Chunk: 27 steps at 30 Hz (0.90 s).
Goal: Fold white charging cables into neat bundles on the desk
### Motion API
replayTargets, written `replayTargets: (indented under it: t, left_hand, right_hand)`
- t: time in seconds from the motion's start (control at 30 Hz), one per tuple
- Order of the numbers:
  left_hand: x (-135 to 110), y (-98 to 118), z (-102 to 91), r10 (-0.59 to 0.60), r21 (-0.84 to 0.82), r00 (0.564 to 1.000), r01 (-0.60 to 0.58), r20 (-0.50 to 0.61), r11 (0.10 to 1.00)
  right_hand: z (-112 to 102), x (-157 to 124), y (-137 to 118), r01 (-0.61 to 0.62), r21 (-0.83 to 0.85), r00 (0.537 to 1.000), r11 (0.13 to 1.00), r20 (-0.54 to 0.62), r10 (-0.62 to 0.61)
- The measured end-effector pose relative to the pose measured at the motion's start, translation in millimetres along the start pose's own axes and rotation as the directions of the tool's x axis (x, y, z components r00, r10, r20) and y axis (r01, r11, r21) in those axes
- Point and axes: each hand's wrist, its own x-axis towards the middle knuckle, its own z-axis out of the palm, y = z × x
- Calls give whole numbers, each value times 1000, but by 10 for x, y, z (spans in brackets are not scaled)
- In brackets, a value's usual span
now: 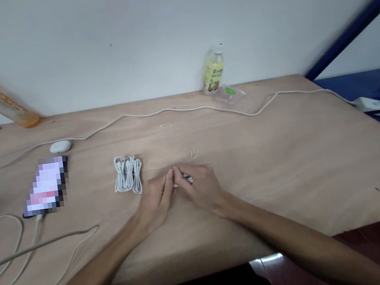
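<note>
My left hand [156, 193] and my right hand [201, 185] meet at the middle of the tabletop, thumbs and fingertips pressed together. Between them is a white cable [189, 178], mostly covered by the fingers; only short white strands show beside the right thumb and below the fingertips. Just left of my left hand lie several white cables [127, 175], folded into neat bundles side by side. A short thin twist tie [194, 154] lies bent on the wood beyond my right hand, and more thin scraps [166, 126] lie farther back.
On the left are a phone [45, 186] with its cord plugged in, a white earbud case [60, 147] and loose cords. An orange bottle [3, 105] and a yellow drink bottle [213, 70] stand near the wall. A long white cord [165, 110] crosses the wooden table [283, 163].
</note>
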Motion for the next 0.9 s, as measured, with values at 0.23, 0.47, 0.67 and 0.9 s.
replayTargets:
  t: [0.23, 0.47, 0.67, 0.9]
  left_hand:
    - [18, -29, 14, -54, 23, 998, 54, -27, 998]
    - [-37, -45, 61, -221, -253, 972, 234, 79, 939]
    - [-20, -4, 24, -62, -67, 998, 63, 14, 996]
    - [0, -4, -44, 162, 218, 983, -141, -81, 966]
  right_hand:
    - [2, -28, 55, 163, -123, 984, 979, -48, -170]
    - [-80, -1, 66, 379, -258, 906, 889, -93, -413]
    - [-74, 1, 116, 188, -85, 979, 979, -67, -194]
    - [-59, 61, -28, -295, 398, 953, 869, 60, 296]
